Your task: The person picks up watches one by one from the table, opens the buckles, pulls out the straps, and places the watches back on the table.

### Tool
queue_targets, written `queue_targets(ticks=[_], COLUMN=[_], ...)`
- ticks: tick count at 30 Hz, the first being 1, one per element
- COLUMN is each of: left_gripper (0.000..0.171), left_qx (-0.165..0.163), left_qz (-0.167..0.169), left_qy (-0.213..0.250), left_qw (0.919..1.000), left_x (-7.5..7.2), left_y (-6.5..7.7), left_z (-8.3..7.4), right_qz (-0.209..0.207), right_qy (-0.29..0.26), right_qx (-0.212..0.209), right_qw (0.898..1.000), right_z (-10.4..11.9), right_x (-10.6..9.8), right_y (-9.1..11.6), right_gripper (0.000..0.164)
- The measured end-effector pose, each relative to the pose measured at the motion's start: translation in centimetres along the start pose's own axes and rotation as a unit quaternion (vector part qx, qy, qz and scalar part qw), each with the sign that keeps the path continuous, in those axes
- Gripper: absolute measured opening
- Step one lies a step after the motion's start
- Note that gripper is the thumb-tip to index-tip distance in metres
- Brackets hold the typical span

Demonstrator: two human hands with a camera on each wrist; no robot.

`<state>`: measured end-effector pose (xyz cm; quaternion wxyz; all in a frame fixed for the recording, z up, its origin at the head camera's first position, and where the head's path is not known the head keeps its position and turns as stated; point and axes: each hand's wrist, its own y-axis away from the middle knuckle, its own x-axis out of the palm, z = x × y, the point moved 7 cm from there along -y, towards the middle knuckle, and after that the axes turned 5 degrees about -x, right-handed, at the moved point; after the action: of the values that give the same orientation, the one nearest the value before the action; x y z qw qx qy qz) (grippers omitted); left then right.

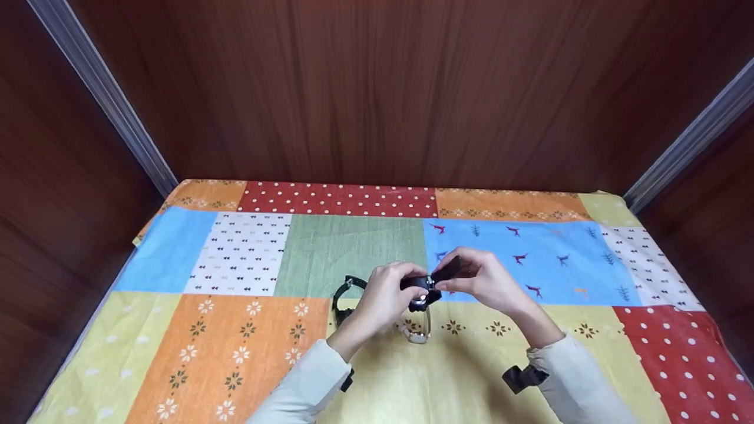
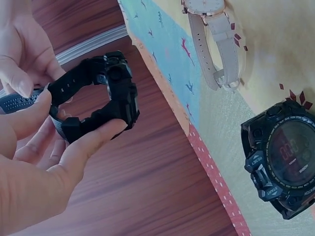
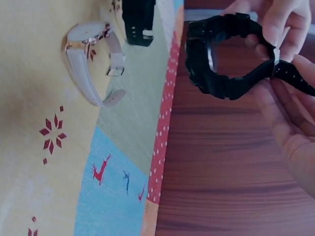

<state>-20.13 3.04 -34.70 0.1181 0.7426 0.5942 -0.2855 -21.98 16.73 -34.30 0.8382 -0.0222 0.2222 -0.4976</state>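
A black wristwatch [image 1: 435, 297] is held up between both hands, its strap looped and passed through the buckle [image 3: 276, 55]. My left hand [image 1: 386, 288] grips the watch by its strap, the thumb near the buckle and one finger along the case [image 2: 120, 81]. My right hand [image 1: 486, 282] pinches the strap by the buckle, and the loose strap end [image 3: 298, 79] sticks out past it. On the cloth below lies a watch with a pale strap [image 2: 229, 54], a white dial and a rose-gold rim. Left of it rests another black watch with a digital face [image 2: 294, 155].
A patchwork cloth [image 1: 235, 353] in orange, yellow, blue, green and red covers the table. Dark wood-grain panels [image 1: 377, 88] stand behind it and at both sides, with metal strips [image 1: 112, 88] at the corners.
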Motion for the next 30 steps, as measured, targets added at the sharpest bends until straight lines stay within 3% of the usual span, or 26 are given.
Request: queue_targets(ticks=[5,11,30], left_gripper=[0.019,0.018,0.016], left_qx=[0.009,0.008,0.026], left_qz=[-0.006,-0.006,-0.021], left_qy=[0.015,0.028,-0.014], left_qw=[0.9998,0.9996,0.9993], left_x=[-0.19,-0.24,-0.1], left_y=[0.09,0.2,0.41], left_z=[0.07,0.16,-0.27], right_qz=[-0.031,-0.034,-0.049], right_qy=[-0.013,-0.009,0.015], right_qx=[0.006,-0.011,-0.01], right_qw=[0.999,0.999,0.999], right_z=[-0.16,-0.06,-0.19], right_x=[-0.2,-0.06,-0.13], right_y=[0.25,0.43,0.58], right_gripper=[0.022,0.02,0.019])
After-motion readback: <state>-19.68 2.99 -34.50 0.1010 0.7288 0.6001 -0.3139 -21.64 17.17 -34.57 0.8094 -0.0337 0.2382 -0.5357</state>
